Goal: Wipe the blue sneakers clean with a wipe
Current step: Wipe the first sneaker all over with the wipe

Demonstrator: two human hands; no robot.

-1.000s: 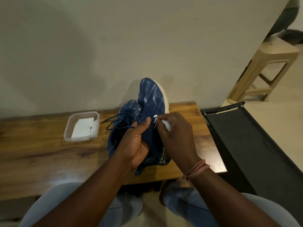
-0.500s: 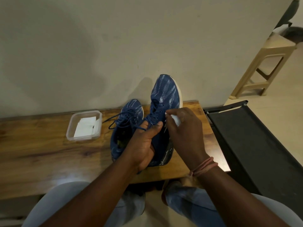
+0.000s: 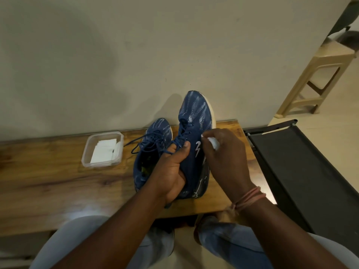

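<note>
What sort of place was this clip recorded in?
Probably a room in a home, not a workshop: a low wooden bench stands against a plain painted wall, a beige plastic stool sits on a tiled floor, and a black fabric cot frame is alongside.

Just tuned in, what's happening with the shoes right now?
A person sits at a wooden table cleaning a pair of blue sneakers. The left hand grips the raised sneaker around its collar and laces, toe pointing up toward the wall. The right hand pinches a white wipe against that shoe's side, near the white logo. The second sneaker lies on the table just to the left. A clear plastic container with more folded wipes sits further left.
</note>
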